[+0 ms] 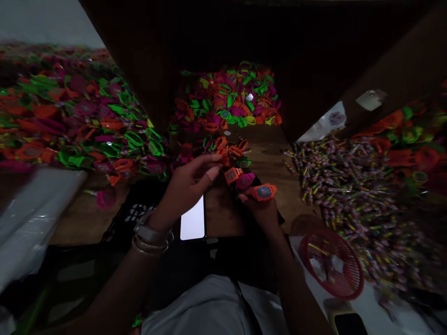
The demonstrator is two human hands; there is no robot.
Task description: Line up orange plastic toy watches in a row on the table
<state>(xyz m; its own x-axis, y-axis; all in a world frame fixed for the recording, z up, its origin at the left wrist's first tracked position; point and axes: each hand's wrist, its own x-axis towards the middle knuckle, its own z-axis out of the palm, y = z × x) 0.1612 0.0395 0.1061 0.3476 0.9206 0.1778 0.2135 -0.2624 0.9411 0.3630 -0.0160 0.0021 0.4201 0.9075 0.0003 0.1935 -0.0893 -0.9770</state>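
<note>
Item: orange toy watch (264, 191), pinched between fingers of right hand (262, 210), above the wooden tabletop (223, 214) near its front edge. Left hand (185, 186), fingers loosely spread, reaches among loose toy watches (226, 149). Handling: probably best to grip the case, not the strap. Adjacent: lit phone (193, 220), red basket (333, 265).

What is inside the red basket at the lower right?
The red basket shows a few pale, crumpled-looking pieces lying on its mesh bottom; what they are is too blurred to tell. Loose wrapped candies lie beyond its rim, on the table.
</note>
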